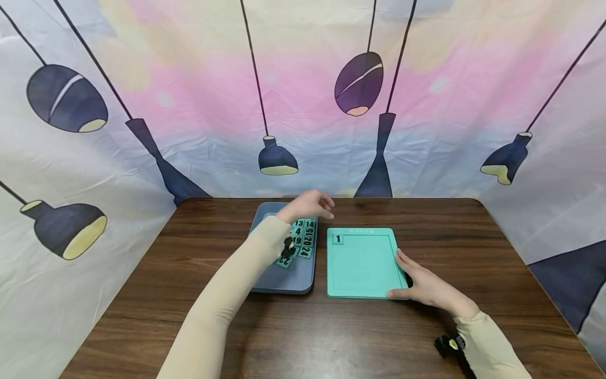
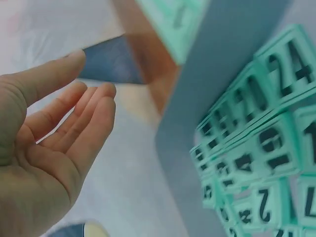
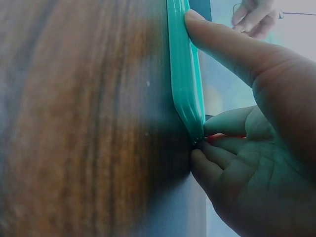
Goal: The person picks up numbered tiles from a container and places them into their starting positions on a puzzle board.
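Observation:
A square turquoise board (image 1: 362, 268) lies on the table with one number tile (image 1: 337, 239), marked 1, at its upper left corner. My right hand (image 1: 428, 284) holds the board by its lower right corner, thumb on the near edge and fingers along the right side. In the right wrist view, the thumb (image 3: 232, 49) lies against the turquoise rim (image 3: 185, 69). Over the far right part of a blue-grey tray (image 1: 289, 279), my left hand (image 1: 307, 205) hovers with loosely bent fingers, nothing between them. Number tiles (image 1: 303, 237) lie in the tray below its wrist.
The dark wood table (image 1: 189, 284) meets a patterned curtain (image 1: 303, 95) at its far edge. The tray stands to the left of the board, with a narrow strip of table between them. The left forearm (image 1: 222, 295) crosses over the tray's left side.

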